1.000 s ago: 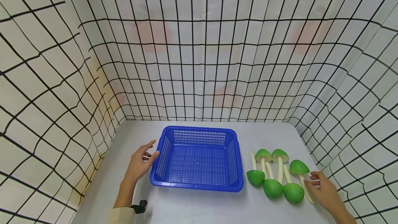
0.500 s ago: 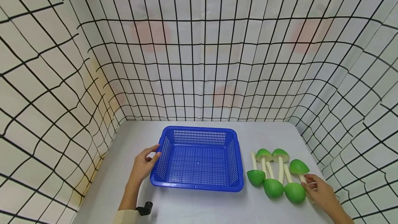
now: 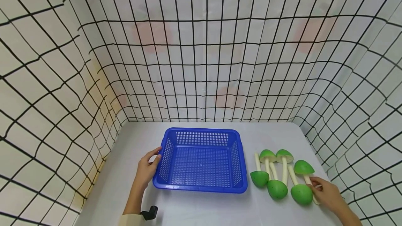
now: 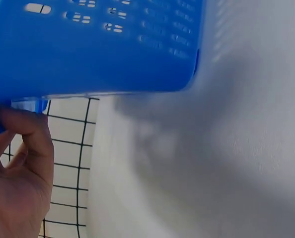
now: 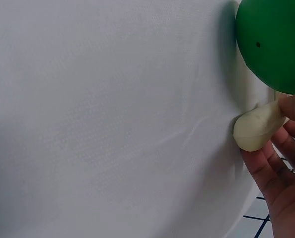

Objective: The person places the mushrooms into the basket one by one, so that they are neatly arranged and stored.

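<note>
A blue plastic basket with slotted walls rests on the white table, nothing inside it. At its left side my left hand pinches the rim between thumb and fingers; the left wrist view shows the thumb against the basket. Far right, my right hand grips the pale stem of a green-capped toy mushroom, whose cap points away from me. In the right wrist view, the stem's end sits between thumb and fingers, close to another mushroom's green cap.
Several more mushrooms lie between basket and right hand, including one with a near green cap and one with a far cap. White walls with a black grid surround the table at the back and sides.
My left hand has moved right and taken hold of the basket's rim. My right hand has closed on the mushroom's stem, and that mushroom has shifted very slightly.
</note>
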Motion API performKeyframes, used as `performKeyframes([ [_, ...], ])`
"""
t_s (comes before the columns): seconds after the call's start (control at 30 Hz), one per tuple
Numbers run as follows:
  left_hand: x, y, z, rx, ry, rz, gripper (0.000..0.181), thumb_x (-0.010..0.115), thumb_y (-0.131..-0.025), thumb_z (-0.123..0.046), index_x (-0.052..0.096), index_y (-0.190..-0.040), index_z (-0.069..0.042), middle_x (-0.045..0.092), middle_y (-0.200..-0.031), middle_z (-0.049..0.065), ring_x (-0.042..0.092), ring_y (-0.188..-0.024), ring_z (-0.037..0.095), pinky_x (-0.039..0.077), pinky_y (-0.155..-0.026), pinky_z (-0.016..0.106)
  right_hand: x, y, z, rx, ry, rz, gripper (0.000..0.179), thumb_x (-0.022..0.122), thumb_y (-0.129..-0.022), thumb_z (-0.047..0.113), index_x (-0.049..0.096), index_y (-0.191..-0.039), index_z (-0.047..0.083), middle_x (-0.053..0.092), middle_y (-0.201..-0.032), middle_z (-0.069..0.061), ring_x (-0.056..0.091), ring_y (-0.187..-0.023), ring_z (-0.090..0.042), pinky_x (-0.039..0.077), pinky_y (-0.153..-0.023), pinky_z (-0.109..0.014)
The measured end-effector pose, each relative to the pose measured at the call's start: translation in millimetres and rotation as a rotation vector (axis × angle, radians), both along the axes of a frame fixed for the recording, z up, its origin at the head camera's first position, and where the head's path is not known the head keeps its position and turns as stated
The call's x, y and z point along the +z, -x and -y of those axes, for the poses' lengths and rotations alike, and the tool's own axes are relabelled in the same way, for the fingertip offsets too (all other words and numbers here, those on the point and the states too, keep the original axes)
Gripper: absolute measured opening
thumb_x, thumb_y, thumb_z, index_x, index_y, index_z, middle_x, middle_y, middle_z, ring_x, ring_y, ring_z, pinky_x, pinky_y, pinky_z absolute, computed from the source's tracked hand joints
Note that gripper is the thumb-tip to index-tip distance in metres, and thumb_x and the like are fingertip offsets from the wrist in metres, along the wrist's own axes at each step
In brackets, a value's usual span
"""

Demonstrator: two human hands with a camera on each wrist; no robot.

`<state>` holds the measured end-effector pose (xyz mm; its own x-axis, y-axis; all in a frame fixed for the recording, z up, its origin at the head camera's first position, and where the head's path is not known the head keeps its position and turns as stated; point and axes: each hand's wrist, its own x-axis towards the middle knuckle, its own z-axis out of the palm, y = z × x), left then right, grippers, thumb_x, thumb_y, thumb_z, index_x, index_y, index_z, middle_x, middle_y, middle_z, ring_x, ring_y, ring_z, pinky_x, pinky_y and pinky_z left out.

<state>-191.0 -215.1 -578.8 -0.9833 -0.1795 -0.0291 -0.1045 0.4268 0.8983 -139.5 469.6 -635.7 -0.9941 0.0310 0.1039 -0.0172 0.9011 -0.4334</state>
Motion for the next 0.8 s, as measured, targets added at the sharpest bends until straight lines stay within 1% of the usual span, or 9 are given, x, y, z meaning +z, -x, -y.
performKeyframes([
  [0.13,-2.8,1.1,-4.3,0.038,-0.001,0.0,0.037,0.054,-0.1,-0.032,0.055,-0.136,-0.033,0.05,-0.142,0.011,0.055,-0.123,0.04,0.051,-0.092,0.05,5.9,-1.2,-1,-0.01,-0.003,0.03,0.037,0.066,-0.092,0.027,0.064,-0.113,-0.003,0.069,-0.09,-0.007,0.049,-0.068,0.009,0.044,-0.059,-0.021],
  [0.2,-4.3,1.7,-6.0,0.055,-0.002,-0.001,0.036,0.053,-0.1,-0.034,0.055,-0.136,-0.033,0.049,-0.144,0.01,0.059,-0.118,0.039,0.054,-0.087,0.048,10.7,-1.8,-1,-0.012,0.006,0.023,0.038,0.065,-0.092,0.027,0.063,-0.114,-0.004,0.068,-0.092,-0.01,0.05,-0.069,0.008,0.044,-0.059,-0.021],
  [0.3,-6.2,2.8,-8.3,0.072,-0.011,0.001,0.037,0.05,-0.1,-0.04,0.054,-0.136,-0.035,0.048,-0.147,0.009,0.063,-0.11,0.037,0.057,-0.081,0.044,17.7,-1.0,-1,-0.018,0.011,-0.011,0.038,0.066,-0.092,0.025,0.063,-0.115,-0.004,0.069,-0.094,-0.012,0.048,-0.07,0.01,0.045,-0.059,-0.021],
  [0.37,-6.8,2.9,-8.9,0.07,-0.019,-0.005,0.038,0.049,-0.1,-0.042,0.054,-0.137,-0.034,0.047,-0.148,0.01,0.062,-0.112,0.039,0.057,-0.081,0.045,22.9,0.4,-1,-0.022,0.009,-0.025,0.038,0.066,-0.092,0.025,0.063,-0.115,-0.004,0.068,-0.094,-0.013,0.047,-0.07,0.012,0.045,-0.058,-0.021],
  [0.43,-7.5,3.0,-9.1,0.076,-0.019,-0.008,0.039,0.048,-0.1,-0.045,0.054,-0.137,-0.034,0.047,-0.148,0.009,0.059,-0.118,0.04,0.055,-0.084,0.047,27.0,2.6,0,-0.026,0.007,-0.044,0.038,0.067,-0.091,0.025,0.063,-0.116,-0.003,0.069,-0.095,-0.013,0.046,-0.07,0.013,0.045,-0.058,-0.021],
  [0.53,-8.1,2.9,-8.8,0.081,-0.014,-0.006,0.039,0.048,-0.1,-0.045,0.054,-0.137,-0.033,0.05,-0.145,0.008,0.055,-0.122,0.038,0.054,-0.088,0.047,34.1,5.3,2,-0.025,0.013,-0.069,0.038,0.068,-0.091,0.025,0.063,-0.117,-0.001,0.069,-0.096,-0.014,0.046,-0.071,0.015,0.045,-0.058,-0.021],
  [0.63,-8.6,2.6,-8.9,0.091,-0.004,0.005,0.038,0.048,-0.1,-0.045,0.055,-0.136,-0.035,0.053,-0.14,0.006,0.056,-0.112,0.032,0.055,-0.084,0.039,42.3,6.7,6,-0.018,0.035,-0.094,0.036,0.069,-0.09,0.025,0.063,-0.117,0.0,0.069,-0.096,-0.015,0.048,-0.072,0.014,0.046,-0.058,-0.021],
  [0.73,-9.4,3.1,-9.1,0.087,0.002,0.003,0.039,0.048,-0.099,-0.046,0.055,-0.136,-0.035,0.055,-0.137,0.006,0.056,-0.105,0.029,0.053,-0.077,0.031,52.3,7.5,14,-0.026,0.05,-0.087,0.039,0.067,-0.092,0.029,0.063,-0.118,0.001,0.069,-0.097,-0.015,0.048,-0.073,0.012,0.047,-0.058,-0.021],
  [0.8,-9.9,3.8,-9.4,0.083,-0.002,0.002,0.04,0.048,-0.099,-0.047,0.055,-0.136,-0.035,0.057,-0.132,0.007,0.056,-0.1,0.028,0.052,-0.072,0.027,57.8,9.1,19,-0.032,0.062,-0.09,0.04,0.066,-0.093,0.032,0.063,-0.119,0.002,0.069,-0.098,-0.015,0.048,-0.073,0.013,0.047,-0.059,-0.021],
])
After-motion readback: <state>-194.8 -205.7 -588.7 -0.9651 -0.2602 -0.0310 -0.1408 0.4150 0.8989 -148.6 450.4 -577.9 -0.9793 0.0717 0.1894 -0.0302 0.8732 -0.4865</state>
